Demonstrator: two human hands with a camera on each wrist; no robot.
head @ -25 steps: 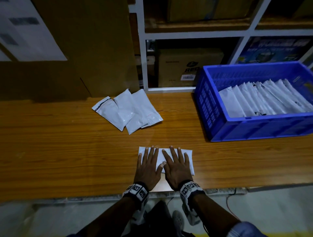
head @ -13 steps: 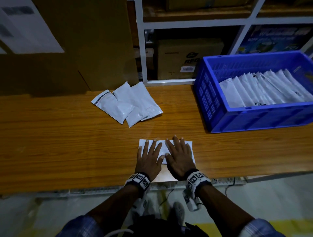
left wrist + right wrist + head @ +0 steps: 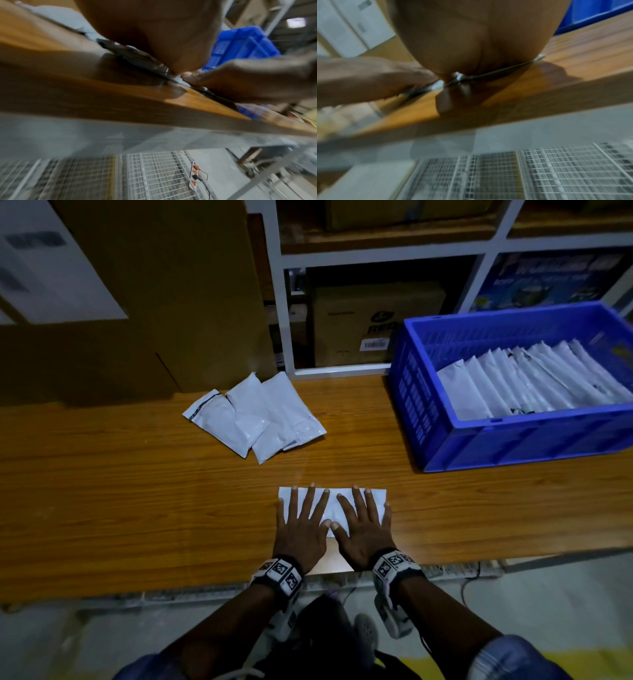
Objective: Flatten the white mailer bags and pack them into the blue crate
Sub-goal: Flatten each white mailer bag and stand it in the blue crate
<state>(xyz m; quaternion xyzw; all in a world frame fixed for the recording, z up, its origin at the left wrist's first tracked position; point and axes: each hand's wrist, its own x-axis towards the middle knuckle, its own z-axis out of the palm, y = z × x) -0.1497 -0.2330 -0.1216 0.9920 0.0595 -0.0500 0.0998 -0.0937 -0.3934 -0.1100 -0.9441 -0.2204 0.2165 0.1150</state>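
- Left hand (image 3: 298,530): forearm reaches forward over the near edge of the wooden table top (image 3: 137,491); palm down, fingers straight and spread, pressing flat on the left half of a flat white plastic mailer bag (image 3: 330,505). Nothing gripped.
- Right hand (image 3: 364,527): same pose, palm down beside the left hand, fingers straight and spread, pressing the right half of the same bag. The two thumbs lie just beside each other at the bag's middle; whether they touch cannot be told.
- Both wrists carry bands with black-and-white square markers (image 3: 281,571).
- White mailer bag under the hands: lies flat near the table's near edge, about midway along it, long side parallel to that edge. In the wrist views it shows only as a thin sheet pinned between palm and wood.
- Loose pile of white mailer bags (image 3: 255,416): overlapping, toward the far edge of the table, left of centre, well apart from the hands.
- Blue slotted plastic crate (image 3: 513,436): at the table's right end, holding a row of white mailer bags (image 3: 534,381) leaning one over another.
- Brown cardboard box (image 3: 154,296): stands at the far left edge.
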